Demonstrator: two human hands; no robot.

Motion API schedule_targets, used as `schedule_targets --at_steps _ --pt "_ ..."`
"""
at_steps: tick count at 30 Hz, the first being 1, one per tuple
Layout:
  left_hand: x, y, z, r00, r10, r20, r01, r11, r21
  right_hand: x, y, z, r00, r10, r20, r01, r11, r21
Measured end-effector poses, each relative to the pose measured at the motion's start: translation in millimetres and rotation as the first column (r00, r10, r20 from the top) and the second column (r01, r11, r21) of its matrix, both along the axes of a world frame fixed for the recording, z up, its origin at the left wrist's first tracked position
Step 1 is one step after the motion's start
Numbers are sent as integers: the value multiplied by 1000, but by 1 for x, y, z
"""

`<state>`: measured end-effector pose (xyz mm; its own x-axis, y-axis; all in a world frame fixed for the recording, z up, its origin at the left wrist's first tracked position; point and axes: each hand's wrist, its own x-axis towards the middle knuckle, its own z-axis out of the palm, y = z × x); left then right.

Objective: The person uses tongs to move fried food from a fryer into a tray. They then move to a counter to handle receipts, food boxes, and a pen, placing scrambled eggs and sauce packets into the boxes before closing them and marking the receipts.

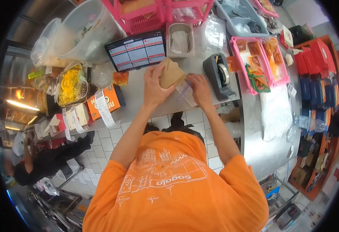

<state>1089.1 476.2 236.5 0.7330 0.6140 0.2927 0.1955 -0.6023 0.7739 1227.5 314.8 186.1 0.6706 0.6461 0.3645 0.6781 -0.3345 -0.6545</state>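
Note:
My left hand [155,86] is wrapped round a small brown cardboard box [172,74] above the metal counter. Just right of the box, my right hand [198,88] has its fingers bent together at a pale slip of paper [185,92]; what they pinch is too small to make out. A thin purple strip [183,93] lies across the paper. Close by on the right stands a grey tape dispenser [218,77]. Behind the box is a tablet [137,51] showing several order tiles, beside a metal container [180,40].
An orange box [106,101] with receipts stands at the left, near a tray of yellow food [72,84] and large plastic tubs [85,33]. Pink baskets [270,81] with sauce packets sit at the right. Another person in dark clothes [47,160] is at the lower left.

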Motion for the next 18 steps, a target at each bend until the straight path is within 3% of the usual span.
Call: schedule_targets --at_steps 2,3,5,8,10,12,13,14,15,17,18 --pt "-3 2 -11 967 -74 -245 110 984 138 7 8 -3 975 207 84 -180 951 -251" --pt "-4 1 -12 969 -78 -235 114 983 143 8 7 0 975 201 95 -172 953 -250" --pt "-2 -3 -15 969 -40 -243 74 989 132 13 2 8 957 241 162 -147 884 -444" --pt "-3 -4 -24 973 -51 -224 98 974 204 17 -16 2 962 182 205 -63 874 -482" --pt "10 -1 -49 994 -106 -17 106 956 273 17 -22 6 984 105 144 -33 903 -429" --pt "13 -5 -55 995 -92 -29 97 963 250 23 -28 -7 958 134 252 -34 930 -365" --pt "3 -11 -44 999 -29 -13 32 964 265 18 -30 6 965 140 223 -32 903 -429" --pt "-15 -16 -24 1000 22 2 -22 959 282 0 -27 32 999 2 53 20 913 -408" --pt "-42 -12 -2 995 101 -14 -92 952 291 -15 -27 56 998 25 62 0 928 -372" --pt "-112 -5 32 979 -101 -176 114 991 67 -61 -8 115 939 -63 -339 -34 962 -271" --pt "-156 -1 29 989 20 -147 -32 997 -77 -78 -1 127 907 -27 -420 -97 958 -271"
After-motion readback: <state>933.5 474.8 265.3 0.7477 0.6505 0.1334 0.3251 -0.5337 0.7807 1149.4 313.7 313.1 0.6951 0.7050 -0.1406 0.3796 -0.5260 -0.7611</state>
